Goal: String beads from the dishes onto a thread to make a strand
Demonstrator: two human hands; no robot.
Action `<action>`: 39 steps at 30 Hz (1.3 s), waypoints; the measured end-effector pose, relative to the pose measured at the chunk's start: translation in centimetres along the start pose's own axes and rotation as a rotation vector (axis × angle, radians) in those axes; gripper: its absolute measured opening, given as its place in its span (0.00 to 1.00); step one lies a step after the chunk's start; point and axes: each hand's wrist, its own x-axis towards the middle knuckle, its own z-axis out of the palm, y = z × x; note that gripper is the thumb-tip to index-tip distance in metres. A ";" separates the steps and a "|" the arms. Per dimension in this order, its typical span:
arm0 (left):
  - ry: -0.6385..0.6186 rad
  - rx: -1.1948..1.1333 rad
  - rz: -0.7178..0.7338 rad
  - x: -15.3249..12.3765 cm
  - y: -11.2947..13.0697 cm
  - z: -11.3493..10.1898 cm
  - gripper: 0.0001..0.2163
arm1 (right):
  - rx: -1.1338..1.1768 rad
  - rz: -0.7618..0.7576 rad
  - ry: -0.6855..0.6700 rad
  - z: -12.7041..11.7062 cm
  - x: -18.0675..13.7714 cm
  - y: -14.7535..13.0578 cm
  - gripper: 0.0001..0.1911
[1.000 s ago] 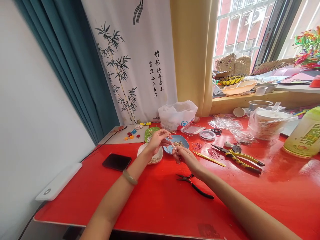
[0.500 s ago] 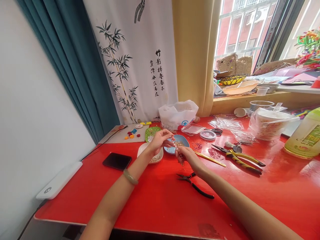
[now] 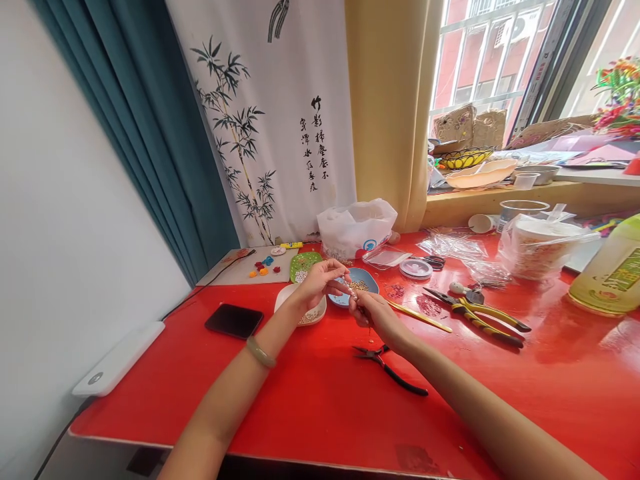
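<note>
My left hand (image 3: 319, 283) is closed in a pinch on one end of a small beaded strand (image 3: 349, 287), whitish and shiny. My right hand (image 3: 374, 315) grips the same strand close by, its fingers curled inward. A thin strand end hangs below the right fingers with a tiny piece at its tip. Just behind the hands lies a blue dish (image 3: 367, 279) of gold-coloured beads. A white dish (image 3: 281, 308) with small beads sits partly hidden behind my left wrist. Black-handled pliers (image 3: 395, 373) lie on the red table below my right hand.
A black phone (image 3: 234, 321) lies left of the dishes. Behind are a green dish (image 3: 313, 257) and a white plastic bag (image 3: 356, 227). To the right are yellow tweezers (image 3: 423, 319), yellow-black pliers (image 3: 480, 317), scissors (image 3: 436, 263), a bagged tub (image 3: 543, 250) and a bottle (image 3: 607, 273).
My right hand has turned slightly and its fingers have shifted along the strand. The dangling end now hangs lower, nearer the black-handled pliers. My left hand has barely moved.
</note>
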 end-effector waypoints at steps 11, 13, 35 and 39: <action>-0.054 0.019 0.010 0.0 0.0 -0.1 0.12 | -0.007 0.070 0.061 -0.3 0.2 -0.2 0.08; -0.057 0.027 0.004 0.0 0.0 0.0 0.12 | -0.027 0.031 0.061 -0.1 0.0 -0.3 0.08; -0.059 0.092 0.051 -0.4 0.5 0.2 0.12 | -0.059 0.030 0.107 -0.2 -0.2 -0.4 0.08; -0.052 0.092 0.076 -0.3 0.4 0.1 0.11 | -0.073 0.033 0.113 -0.4 0.0 -0.2 0.09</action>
